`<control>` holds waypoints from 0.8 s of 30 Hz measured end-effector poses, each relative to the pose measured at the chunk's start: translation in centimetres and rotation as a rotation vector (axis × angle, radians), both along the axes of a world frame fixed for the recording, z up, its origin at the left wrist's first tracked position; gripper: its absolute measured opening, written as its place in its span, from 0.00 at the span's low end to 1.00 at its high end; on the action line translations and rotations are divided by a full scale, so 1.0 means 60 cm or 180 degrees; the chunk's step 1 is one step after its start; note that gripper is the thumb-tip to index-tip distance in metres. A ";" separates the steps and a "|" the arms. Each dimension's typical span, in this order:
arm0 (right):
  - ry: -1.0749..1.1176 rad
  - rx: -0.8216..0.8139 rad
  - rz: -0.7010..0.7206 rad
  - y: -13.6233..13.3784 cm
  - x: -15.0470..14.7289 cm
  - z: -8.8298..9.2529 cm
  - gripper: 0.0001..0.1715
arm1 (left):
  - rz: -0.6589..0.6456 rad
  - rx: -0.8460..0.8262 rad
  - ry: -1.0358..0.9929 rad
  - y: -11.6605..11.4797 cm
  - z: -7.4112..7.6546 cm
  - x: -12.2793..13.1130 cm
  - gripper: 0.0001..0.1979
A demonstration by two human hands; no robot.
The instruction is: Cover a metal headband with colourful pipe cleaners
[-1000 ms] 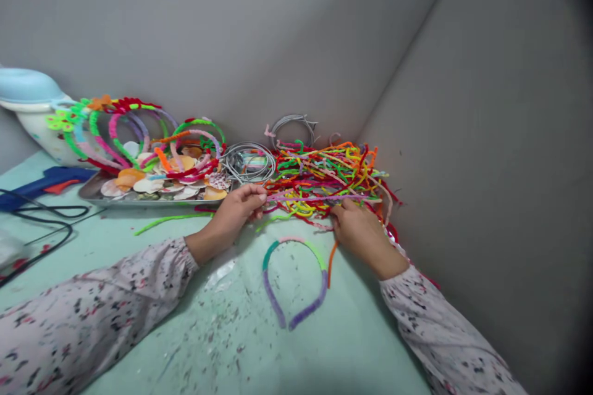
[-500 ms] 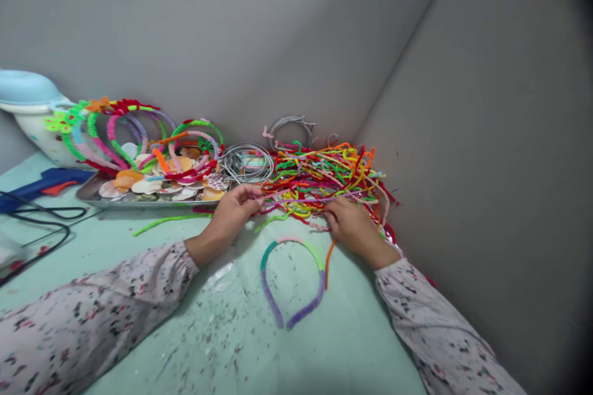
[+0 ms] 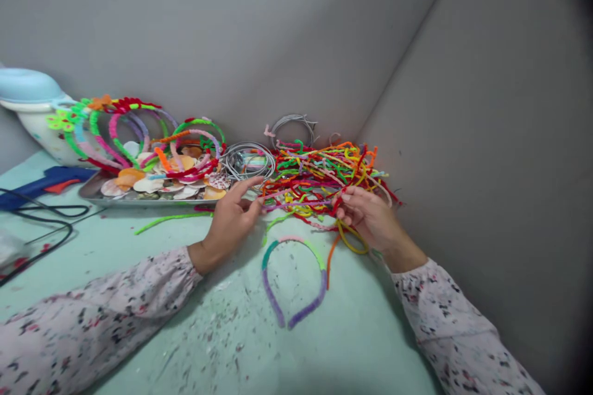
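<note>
My left hand [image 3: 231,219] is at the near left side of a tangled pile of colourful pipe cleaners [image 3: 319,170]. Its thumb and index finger are apart, close to the ends of pink and purple pipe cleaners. At the pile's right side, my right hand [image 3: 373,219] pinches a red pipe cleaner [image 3: 340,202]. A yellow pipe cleaner [image 3: 353,241] curves down beneath those fingers. Between and below both hands lies a headband [image 3: 319,262] wrapped in purple, teal, pink and light green. An orange pipe cleaner [image 3: 330,259] lies just right of it.
Left of the pile, a metal tray [image 3: 139,202] holds shells, with wrapped headbands on top. Coils of grey wire [image 3: 248,163] sit beside it. A blue glue gun [image 3: 44,187] with its black cable and a white bin with a blue lid [image 3: 28,86] are further left. Grey walls rise behind and right.
My right hand has lifted slightly and shifted right, now pinching a red pipe cleaner, with a yellow loop pulled out below. My left thumb and index finger have spread apart.
</note>
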State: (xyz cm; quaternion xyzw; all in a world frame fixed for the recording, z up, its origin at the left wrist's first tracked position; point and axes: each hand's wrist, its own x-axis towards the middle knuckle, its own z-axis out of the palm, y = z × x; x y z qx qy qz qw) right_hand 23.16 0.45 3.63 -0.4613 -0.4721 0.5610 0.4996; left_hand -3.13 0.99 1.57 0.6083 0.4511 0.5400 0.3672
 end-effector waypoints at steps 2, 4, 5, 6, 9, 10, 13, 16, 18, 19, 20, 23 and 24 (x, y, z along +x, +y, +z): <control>0.0108 -0.0028 0.0042 -0.006 -0.019 0.001 0.13 | -0.0169 0.0092 0.0044 -0.016 0.012 0.007 0.20; 0.0146 -0.0085 0.0161 -0.015 -0.041 0.001 0.13 | -0.0531 0.0001 0.0144 -0.031 0.019 0.015 0.17; 0.0130 -0.0069 0.0212 -0.021 -0.052 0.001 0.12 | -0.0858 -0.0118 0.0273 -0.038 0.021 0.019 0.14; 0.0115 -0.0049 0.0313 -0.026 -0.062 0.001 0.11 | -0.1126 -0.0249 0.0400 -0.043 0.022 0.021 0.12; 0.0116 0.0018 0.0457 -0.040 -0.084 -0.002 0.09 | -0.1821 -0.0778 0.0417 -0.050 0.016 0.027 0.13; 0.0071 0.0023 0.0483 -0.043 -0.088 -0.004 0.10 | -0.1967 -0.0928 0.0322 -0.049 0.013 0.027 0.14; -0.0072 0.0057 0.0482 -0.047 -0.095 -0.013 0.10 | -0.2072 -0.1203 0.0037 -0.041 0.004 0.027 0.16; -0.0144 0.0153 0.0387 -0.046 -0.098 -0.020 0.10 | -0.1906 -0.1306 0.0005 -0.031 -0.003 0.025 0.16; -0.0145 0.0208 0.0335 -0.047 -0.100 -0.022 0.10 | -0.1781 -0.1321 0.0016 -0.027 -0.007 0.024 0.16; -0.0135 0.0226 0.0319 -0.047 -0.100 -0.023 0.10 | -0.1722 -0.1325 -0.0010 -0.026 -0.008 0.024 0.16; -0.0123 0.0247 0.0307 -0.048 -0.101 -0.024 0.11 | -0.1671 -0.1332 -0.0043 -0.025 -0.009 0.024 0.15; -0.0135 0.0331 0.0285 -0.050 -0.103 -0.023 0.11 | -0.1562 -0.1307 -0.0107 -0.024 -0.010 0.024 0.12; -0.0175 0.0373 0.0261 -0.051 -0.103 -0.022 0.11 | -0.1539 -0.1286 -0.0111 -0.024 -0.009 0.024 0.12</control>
